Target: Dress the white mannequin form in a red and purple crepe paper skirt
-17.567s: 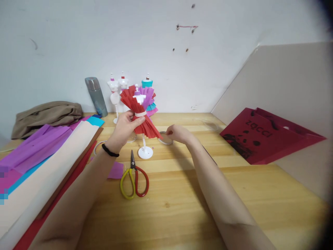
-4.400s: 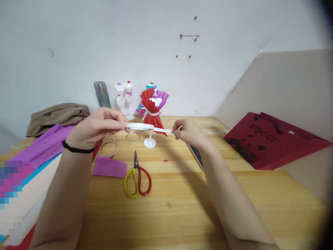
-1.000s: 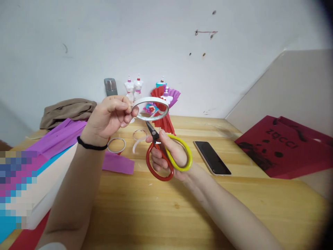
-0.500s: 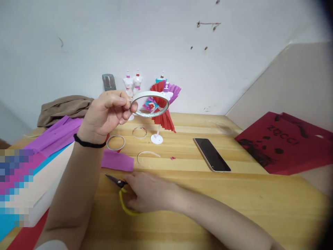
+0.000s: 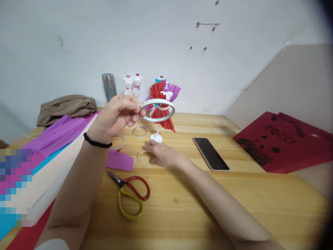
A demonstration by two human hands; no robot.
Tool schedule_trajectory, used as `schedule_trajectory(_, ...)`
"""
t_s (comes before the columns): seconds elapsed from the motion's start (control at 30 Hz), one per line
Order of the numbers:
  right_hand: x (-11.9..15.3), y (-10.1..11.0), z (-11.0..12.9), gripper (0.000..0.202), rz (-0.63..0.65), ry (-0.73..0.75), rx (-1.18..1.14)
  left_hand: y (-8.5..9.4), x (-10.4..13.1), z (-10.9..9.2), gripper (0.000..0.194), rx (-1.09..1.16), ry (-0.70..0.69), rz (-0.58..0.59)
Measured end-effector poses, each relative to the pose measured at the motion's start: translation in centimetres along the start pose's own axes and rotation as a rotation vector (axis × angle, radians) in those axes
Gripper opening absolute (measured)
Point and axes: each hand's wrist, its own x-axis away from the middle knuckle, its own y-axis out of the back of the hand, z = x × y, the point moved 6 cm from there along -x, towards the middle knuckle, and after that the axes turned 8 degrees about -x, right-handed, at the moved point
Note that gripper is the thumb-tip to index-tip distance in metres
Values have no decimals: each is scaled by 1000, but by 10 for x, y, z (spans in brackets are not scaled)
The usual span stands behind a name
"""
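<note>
Left fingers (image 5: 131,105) pinch one roll (image 5: 159,101); right fingers (image 5: 153,148) near one strip (image 5: 138,156).

And there it is, a narrow black band (image 5: 97,142) circling the wrist behind the left hand (image 5: 118,113), slightly uneven along its edge! Well below that band, a rounded white patch (image 5: 53,244), cropped beyond identifying; to its right, a bare right forearm (image 5: 221,199).
</note>
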Motion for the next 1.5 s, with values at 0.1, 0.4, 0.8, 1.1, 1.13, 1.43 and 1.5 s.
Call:
schedule_trajectory(0.1, -1, -9, -11, 42, 94, 36, -7, -4, 0, 1, 7, -6, 20, 4)
schedule_trajectory(0.4, -11, -23, -2, 12, 34, 70, 159, -4, 0, 2, 14, -41, 28, -32)
schedule_trajectory(0.8, 25, 26, -72, 13, 263, -420, 28, -6, 0, 3, 12, -31, 23, -3)
schedule_trajectory(1.1, 24, 11, -79, 6, 322, -539, 90, -5, 1, 2, 9, -18, 22, 4)
schedule_trajectory(1.13, 23, 10, -77, 8, 317, -526, 108, -5, 1, 2, 10, -19, 24, 3)
schedule_trajectory(1.43, 31, 26, -59, 15, 280, -381, 303, -3, 2, -1, 8, -1, 13, -5)
schedule_trajectory(1.5, 53, 60, -63, 8, 180, -392, 303, -1, 3, -4, 8, -5, 11, -6)
